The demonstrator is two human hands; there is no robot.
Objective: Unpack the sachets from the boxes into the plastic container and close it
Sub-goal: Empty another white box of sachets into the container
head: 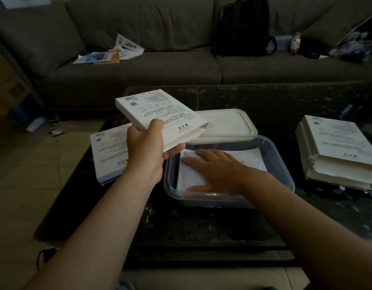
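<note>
Sachets [191, 176] – flat white packets – lie stacked inside a clear plastic container [282, 164] near the middle of a dark table [202, 222]. The right hand [214, 170] rests palm-down on top of them, fingers straight and spread, gripping nothing. The container is open. Its cream lid [222, 124] lies just behind it, at the far rim; whether the two touch cannot be told.

The left hand [147, 147] holds a flat white box [160, 114] in the air, up and to the left of the container. The thumb is on top of the near end and the fingers are curled beneath. The box is tilted, printed side up, and one end looks open.

A second box [109, 151] lies on the table's left side, partly hidden behind the left wrist. A stack of similar boxes [336, 151] sits well apart on the right side.

Beyond the table stands a grey sofa [139, 65] – scattered papers [114, 53] on its left seat, a black backpack [243, 26] upright against its back cushions.
</note>
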